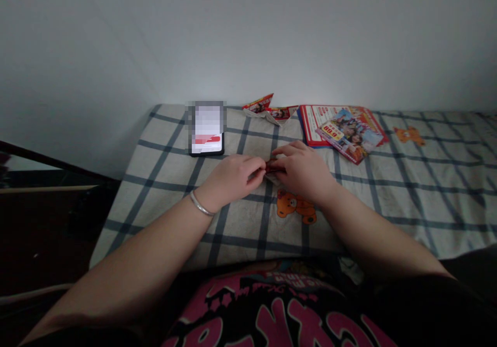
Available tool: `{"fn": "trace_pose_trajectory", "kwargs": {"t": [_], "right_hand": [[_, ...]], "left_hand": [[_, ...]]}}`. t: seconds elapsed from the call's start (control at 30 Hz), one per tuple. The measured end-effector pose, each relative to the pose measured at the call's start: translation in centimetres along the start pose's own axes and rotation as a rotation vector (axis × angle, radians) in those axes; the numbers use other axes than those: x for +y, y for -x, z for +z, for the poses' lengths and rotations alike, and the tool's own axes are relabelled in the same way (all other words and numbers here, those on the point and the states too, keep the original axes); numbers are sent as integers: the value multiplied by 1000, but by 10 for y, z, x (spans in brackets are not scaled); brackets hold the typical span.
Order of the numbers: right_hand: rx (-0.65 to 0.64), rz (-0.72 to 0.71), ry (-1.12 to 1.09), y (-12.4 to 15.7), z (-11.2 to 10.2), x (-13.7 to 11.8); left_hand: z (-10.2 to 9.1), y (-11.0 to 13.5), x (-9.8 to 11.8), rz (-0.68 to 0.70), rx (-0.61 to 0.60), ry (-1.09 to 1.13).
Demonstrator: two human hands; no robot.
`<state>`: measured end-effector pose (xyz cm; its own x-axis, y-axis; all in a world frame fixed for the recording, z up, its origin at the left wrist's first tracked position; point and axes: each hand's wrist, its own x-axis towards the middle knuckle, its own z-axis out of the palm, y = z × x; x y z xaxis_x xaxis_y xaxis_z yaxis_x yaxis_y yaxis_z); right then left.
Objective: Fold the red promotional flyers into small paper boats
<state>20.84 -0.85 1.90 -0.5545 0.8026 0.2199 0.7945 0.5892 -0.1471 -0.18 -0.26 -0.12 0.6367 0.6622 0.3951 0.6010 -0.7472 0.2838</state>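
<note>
A small piece of folded printed paper (272, 178), dark red on top and pale underneath, lies between my two hands just above the checked cloth. My left hand (237, 178), with a silver bangle at the wrist, pinches its left end between thumb and fingers. On the other side, the curled fingers of my right hand (305, 171) grip the paper and cover much of it. Behind my hands sits a folded paper piece (271, 111) in red print, shaped into two pointed parts.
A phone (207, 129) with a lit screen lies at the back left. Printed flyers (310, 127) are stacked at the back right, a colourful leaflet (353, 137) on top. The checked cloth (163, 197) reaches a pale wall (248, 36); the left edge drops off.
</note>
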Motion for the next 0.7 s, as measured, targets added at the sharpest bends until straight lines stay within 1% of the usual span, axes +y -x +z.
{"fn": "trace_pose_trajectory", "kwargs": {"t": [0.13,0.3,0.4,0.57,0.7], "right_hand": [[-30,-17,42,0,-2,4],[-25,-5,39,-3,-3,4],[-46,-5,51,-7,-4,3],[-84,-30,61,-14,-5,6],[-115,8,57,-13,-7,5]], "left_hand": [[-2,-1,0,30,-5,-31],[0,-1,1,22,-20,-4],[0,-2,0,14,-31,2],[-3,-2,-1,14,-15,-24],[-4,-2,-3,8,-45,-83]]}}
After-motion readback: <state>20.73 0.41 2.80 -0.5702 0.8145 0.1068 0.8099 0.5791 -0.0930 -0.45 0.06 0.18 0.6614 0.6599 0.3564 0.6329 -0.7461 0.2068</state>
